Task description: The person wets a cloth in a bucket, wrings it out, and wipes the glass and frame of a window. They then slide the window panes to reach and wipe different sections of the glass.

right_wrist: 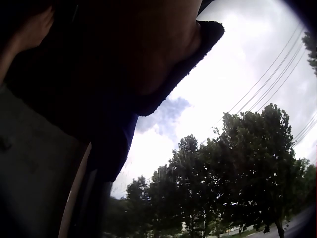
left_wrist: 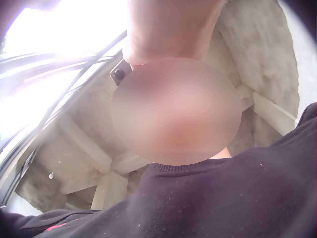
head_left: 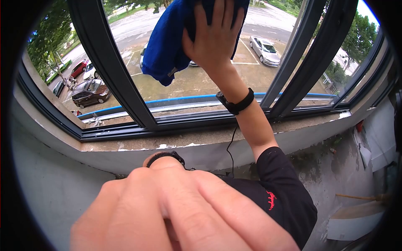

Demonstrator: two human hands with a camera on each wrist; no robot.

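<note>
With fingers spread and straight, my right hand (head_left: 215,39) presses a blue cloth (head_left: 164,48) against the window glass. One corner of the cloth hangs below the palm, and a small label shows near it. In the right wrist view the hand (right_wrist: 168,49) and the cloth's edge (right_wrist: 213,34) are dark against the sky. My left hand (head_left: 171,205) is raised very close to the head camera, back of the hand showing. Its fingertips run out of the frame, so I cannot tell what they touch. The left wrist view shows its lower part (left_wrist: 171,29) before a blurred face.
Dark window frames (head_left: 121,67) divide the panes above a rough sill (head_left: 209,140) with chipped paint. A black cable (head_left: 229,146) hangs below the sill. Outside are parked cars, including a silver one (head_left: 265,50), and trees. A board (head_left: 356,224) lies at the lower right.
</note>
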